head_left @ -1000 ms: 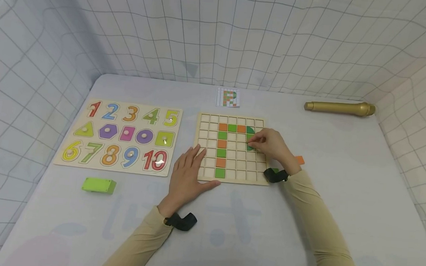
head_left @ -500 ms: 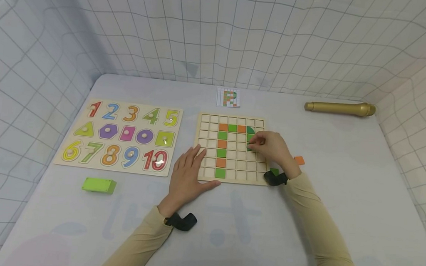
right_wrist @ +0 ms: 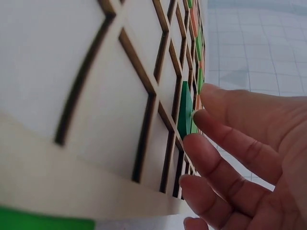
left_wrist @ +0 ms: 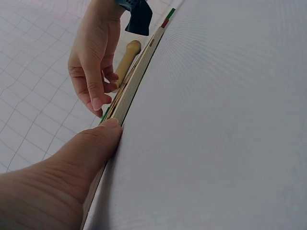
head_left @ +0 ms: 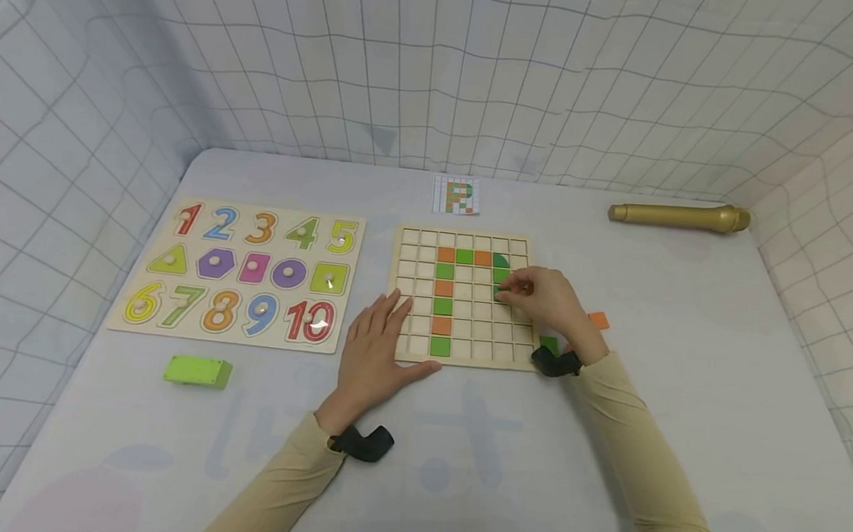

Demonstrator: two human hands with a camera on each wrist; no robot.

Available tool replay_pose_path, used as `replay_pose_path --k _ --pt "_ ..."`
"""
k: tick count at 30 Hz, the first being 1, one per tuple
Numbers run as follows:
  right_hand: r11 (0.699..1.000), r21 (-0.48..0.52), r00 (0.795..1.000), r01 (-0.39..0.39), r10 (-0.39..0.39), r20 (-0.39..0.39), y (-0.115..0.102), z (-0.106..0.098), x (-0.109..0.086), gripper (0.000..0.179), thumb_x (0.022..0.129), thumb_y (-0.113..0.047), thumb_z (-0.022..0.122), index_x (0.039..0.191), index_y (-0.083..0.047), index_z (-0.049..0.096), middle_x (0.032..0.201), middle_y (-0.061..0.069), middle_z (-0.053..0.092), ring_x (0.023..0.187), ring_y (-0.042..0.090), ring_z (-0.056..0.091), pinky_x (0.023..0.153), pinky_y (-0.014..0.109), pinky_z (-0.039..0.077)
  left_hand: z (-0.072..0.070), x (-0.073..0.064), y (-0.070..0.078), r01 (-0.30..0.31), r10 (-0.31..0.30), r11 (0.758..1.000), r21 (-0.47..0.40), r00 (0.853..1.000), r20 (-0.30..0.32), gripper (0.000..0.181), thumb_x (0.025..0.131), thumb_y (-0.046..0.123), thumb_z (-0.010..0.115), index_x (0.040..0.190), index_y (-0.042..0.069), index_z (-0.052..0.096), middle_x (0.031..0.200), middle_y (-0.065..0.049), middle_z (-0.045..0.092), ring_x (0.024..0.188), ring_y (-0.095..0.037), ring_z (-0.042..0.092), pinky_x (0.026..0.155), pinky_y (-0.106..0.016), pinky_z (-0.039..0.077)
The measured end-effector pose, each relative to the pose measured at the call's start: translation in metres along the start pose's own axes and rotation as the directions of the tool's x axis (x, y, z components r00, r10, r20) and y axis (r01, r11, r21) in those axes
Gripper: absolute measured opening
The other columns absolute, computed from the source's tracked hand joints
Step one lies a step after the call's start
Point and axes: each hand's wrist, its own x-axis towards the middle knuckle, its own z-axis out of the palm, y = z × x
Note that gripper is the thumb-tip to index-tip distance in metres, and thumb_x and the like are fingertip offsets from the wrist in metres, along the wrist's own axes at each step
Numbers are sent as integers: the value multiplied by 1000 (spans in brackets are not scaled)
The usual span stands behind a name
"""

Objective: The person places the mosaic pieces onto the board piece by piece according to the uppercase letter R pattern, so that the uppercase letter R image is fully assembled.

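Note:
A square wooden grid board holds orange and green tiles along one column and its upper row, with a dark green quarter-round tile at the row's right end. My right hand is over the board's right side, its thumb and fingers bent at a dark green tile that stands tilted in a cell. My left hand lies spread at the board's lower left corner. Its fingers rest across the left edge, and the thumb touches the front edge.
A number and shape puzzle board lies to the left, with a green block in front. Behind the grid board is a small pattern card. A gold microphone lies back right. Loose green and orange tiles lie right of the board.
My right hand has shifted slightly down and toward me over the same cells, showing more of the loose tiles beside its wrist. My left hand has stayed in place.

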Motion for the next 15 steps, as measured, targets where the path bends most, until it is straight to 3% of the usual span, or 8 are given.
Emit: replay_pose_path --k 5,9,15 --pt "997 17 997 73 -73 -7 2 -2 -7 15 87 -19 71 95 -7 73 81 1 62 72 18 52 65 32 43 0 0 0 15 -15 1000 3 1000 18 99 72 61 71 147 9 34 153 -11 25 139 -29 17 110 -46 13" --pt "993 27 990 113 -110 -93 5 -6 -15 21 87 -18 70 103 -4 71 90 5 64 79 20 56 68 35 45 0 0 0 18 -18 1000 5 1000 22 99 72 61 71 147 9 34 152 -10 25 139 -29 17 110 -46 13" --pt "999 -10 967 41 -42 -250 12 -19 -31 36 90 -31 67 117 -7 66 102 9 66 89 26 59 67 38 47 0 1 0 14 -14 1000 4 1000 16 99 72 61 72 147 9 34 152 -10 25 139 -29 18 110 -46 13"
